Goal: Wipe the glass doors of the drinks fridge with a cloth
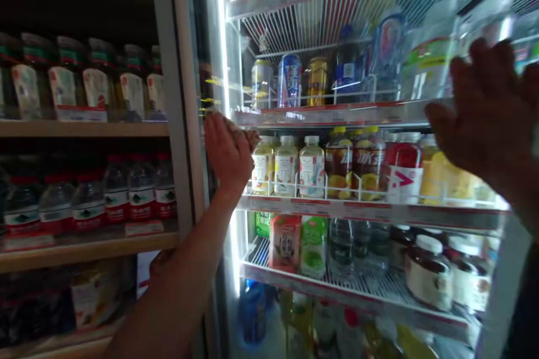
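My left hand (pixel 229 151) reaches up to the left edge of a lit drinks fridge. Under its fingers and palm is a crumpled cloth (pixel 253 138), mostly covered by the hand, pressed against the glass door (pixel 213 190) beside the bright light strip. My right hand (pixel 484 112) is raised at the right, dark and blurred, its fingers apart and nothing seen in it. It is in front of the fridge's right side; whether it touches the glass, I cannot tell. Nearest my left hand, behind the glass, stand pale bottles with white caps (pixel 285 165).
Wire fridge shelves (pixel 362 210) hold cans, bottles and jars (pixel 428 269). To the left, a wooden shelf unit (pixel 84 129) carries dark bottles with green neck bands (pixel 96 78) and red-capped water bottles (pixel 141 188). A grey upright frame (pixel 162 67) divides it from the fridge.
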Demonstrator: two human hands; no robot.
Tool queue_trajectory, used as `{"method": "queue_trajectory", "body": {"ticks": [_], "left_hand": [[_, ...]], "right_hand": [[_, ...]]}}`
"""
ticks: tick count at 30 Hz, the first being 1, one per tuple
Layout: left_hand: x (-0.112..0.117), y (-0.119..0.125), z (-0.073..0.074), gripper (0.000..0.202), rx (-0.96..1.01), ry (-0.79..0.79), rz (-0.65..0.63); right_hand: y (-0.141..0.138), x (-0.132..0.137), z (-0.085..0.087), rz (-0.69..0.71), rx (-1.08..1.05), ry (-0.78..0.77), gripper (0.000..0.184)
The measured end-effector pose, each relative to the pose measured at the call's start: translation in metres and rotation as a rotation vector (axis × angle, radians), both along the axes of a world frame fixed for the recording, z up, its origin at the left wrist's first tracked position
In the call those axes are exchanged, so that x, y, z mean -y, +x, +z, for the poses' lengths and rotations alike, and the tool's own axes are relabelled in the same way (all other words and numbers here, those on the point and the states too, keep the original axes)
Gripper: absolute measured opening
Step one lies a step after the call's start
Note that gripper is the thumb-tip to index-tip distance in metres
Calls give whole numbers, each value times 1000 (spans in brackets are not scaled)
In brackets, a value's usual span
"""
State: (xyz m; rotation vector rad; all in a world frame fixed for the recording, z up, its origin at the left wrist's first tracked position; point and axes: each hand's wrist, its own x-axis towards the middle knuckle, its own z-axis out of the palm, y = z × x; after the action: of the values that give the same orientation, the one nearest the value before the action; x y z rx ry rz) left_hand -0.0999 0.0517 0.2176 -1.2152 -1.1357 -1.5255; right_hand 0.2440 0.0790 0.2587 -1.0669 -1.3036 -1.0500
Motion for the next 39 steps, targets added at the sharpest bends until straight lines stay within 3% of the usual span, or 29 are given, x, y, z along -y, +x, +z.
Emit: {"method": "queue_trajectory", "body": {"ticks": [2,5,7,8,10,12,14,16,19,21,22,24,27,29,31,34,35,37,39], "left_hand": [[-6,29,-3,59,-47,9,-46],[-4,102,-16,59,-452,-69,-75],[0,122,-24,58,-692,-79,-69],[1,117,-27,58,-743,-77,-61],[3,81,-26,59,-657,-52,-39],[1,38,-22,58,-325,25,-7],[-2,21,-19,58,5,113,8],[-5,43,-22,59,4,116,-16],[-7,111,-32,59,-448,5,-65],[-5,132,-37,58,-655,-44,-78],[-4,129,-37,58,-687,-54,-83],[-2,98,-32,57,-612,-55,-85],[-2,46,-16,60,-187,-5,-52],[-4,52,-8,61,-16,35,-33],[-6,93,-9,60,-167,37,-37],[-6,161,-24,59,-771,-36,-81],[-5,168,-31,59,-823,-59,-80],[-2,146,-43,57,-810,-75,-61],[3,90,-49,57,-662,-80,-26]], "right_hand": [[1,11,2,55,130,23,73],[-8,14,-13,82,122,56,67],[-12,13,-27,78,122,53,61],[-12,13,-34,76,131,51,58],[-10,14,-45,69,147,57,55],[-8,14,-52,59,153,76,54],[-7,14,-55,52,150,100,54],[-6,13,-56,55,152,111,53],[-7,14,-55,71,148,104,53],[-6,15,-54,89,143,97,53],[-6,15,-54,97,140,94,53],[-7,16,-54,107,138,86,53],[-7,15,-55,103,135,75,53],[-8,14,-55,98,135,71,55],[-8,13,-55,101,134,62,56],[-6,13,-55,124,137,39,55],[-6,14,-55,132,137,36,55],[-6,15,-54,142,138,35,55],[-6,15,-55,137,131,39,55]]}}
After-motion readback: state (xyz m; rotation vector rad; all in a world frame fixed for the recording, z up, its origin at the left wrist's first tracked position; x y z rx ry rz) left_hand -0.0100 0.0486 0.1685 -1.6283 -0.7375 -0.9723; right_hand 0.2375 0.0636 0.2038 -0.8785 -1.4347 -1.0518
